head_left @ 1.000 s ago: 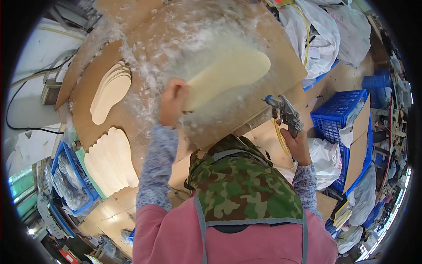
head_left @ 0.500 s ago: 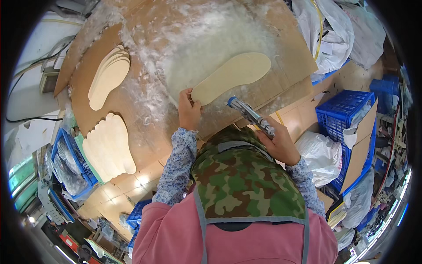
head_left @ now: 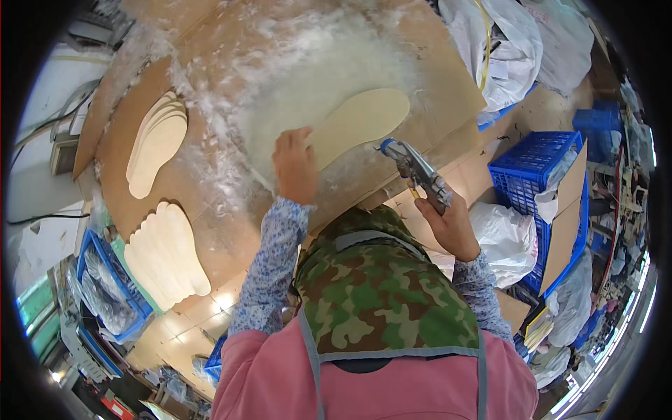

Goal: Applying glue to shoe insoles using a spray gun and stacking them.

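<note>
A pale insole (head_left: 360,124) lies flat on the cardboard-covered table in front of me, its wide end toward the far right. My left hand (head_left: 294,164) reaches over its narrow end, fingers stretched forward; whether the fingertips touch it I cannot tell. My right hand (head_left: 451,222) grips a metal spray gun (head_left: 418,169) with a blue tip, held by the table's near edge and pointing toward the insole. On the left of the table sit a small overlapping stack of insoles (head_left: 159,143) and a fanned row of several more insoles (head_left: 168,255).
Whitish fibrous residue coats the cardboard (head_left: 224,161). White plastic bags (head_left: 493,52) stand at the far right. A blue crate (head_left: 521,171) with a cardboard sheet is on the right, beside a white bag (head_left: 505,241). Another blue crate (head_left: 115,280) stands at the left.
My left hand has let go of the insole's narrow end and moved forward over it. The spray gun has turned in my right hand and shifted slightly right. The whole view has shifted a little.
</note>
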Demonstrator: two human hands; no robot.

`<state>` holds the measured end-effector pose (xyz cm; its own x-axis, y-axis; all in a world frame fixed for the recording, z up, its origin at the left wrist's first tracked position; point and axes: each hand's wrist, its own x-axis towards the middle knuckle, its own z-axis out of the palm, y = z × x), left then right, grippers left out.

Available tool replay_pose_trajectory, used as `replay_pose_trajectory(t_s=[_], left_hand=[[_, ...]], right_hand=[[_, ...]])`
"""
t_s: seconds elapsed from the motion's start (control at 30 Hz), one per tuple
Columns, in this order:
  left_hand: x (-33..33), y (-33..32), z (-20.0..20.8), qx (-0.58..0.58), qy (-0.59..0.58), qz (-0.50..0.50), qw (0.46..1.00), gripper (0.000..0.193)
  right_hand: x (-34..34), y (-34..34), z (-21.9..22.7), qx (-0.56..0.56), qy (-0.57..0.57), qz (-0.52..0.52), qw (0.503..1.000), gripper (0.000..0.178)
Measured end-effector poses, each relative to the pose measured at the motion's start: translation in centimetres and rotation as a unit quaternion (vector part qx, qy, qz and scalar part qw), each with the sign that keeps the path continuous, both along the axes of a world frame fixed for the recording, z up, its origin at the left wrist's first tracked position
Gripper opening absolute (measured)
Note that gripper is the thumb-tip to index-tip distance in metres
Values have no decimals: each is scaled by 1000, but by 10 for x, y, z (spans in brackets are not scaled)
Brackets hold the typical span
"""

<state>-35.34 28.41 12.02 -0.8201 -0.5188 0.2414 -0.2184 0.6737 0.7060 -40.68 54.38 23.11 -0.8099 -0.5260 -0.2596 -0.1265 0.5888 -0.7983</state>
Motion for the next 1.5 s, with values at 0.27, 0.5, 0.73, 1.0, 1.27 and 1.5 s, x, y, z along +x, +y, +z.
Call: replay_pose_trajectory(t_s=[0.27,0.5,0.73,1.0,1.27,1.5], left_hand=[[-140,31,-16,-164,-17,-191,968,17],[-156,21,-34,-306,-61,-180,933,8],[-55,-40,17,134,26,-9,991,12],[11,-32,-4,38,15,-18,999,12],[-125,20,-20,-60,18,-182,981,12],[-154,36,-24,-174,-131,-198,956,12]], right_hand=[[6,29,-1,-19,-11,-75,997,26],[5,43,4,-4,10,-86,996,25],[1,33,-4,-14,-9,-53,998,23],[5,-4,-7,-16,-34,47,998,36],[14,12,9,15,4,36,999,32],[27,40,9,-25,8,-64,998,24]])
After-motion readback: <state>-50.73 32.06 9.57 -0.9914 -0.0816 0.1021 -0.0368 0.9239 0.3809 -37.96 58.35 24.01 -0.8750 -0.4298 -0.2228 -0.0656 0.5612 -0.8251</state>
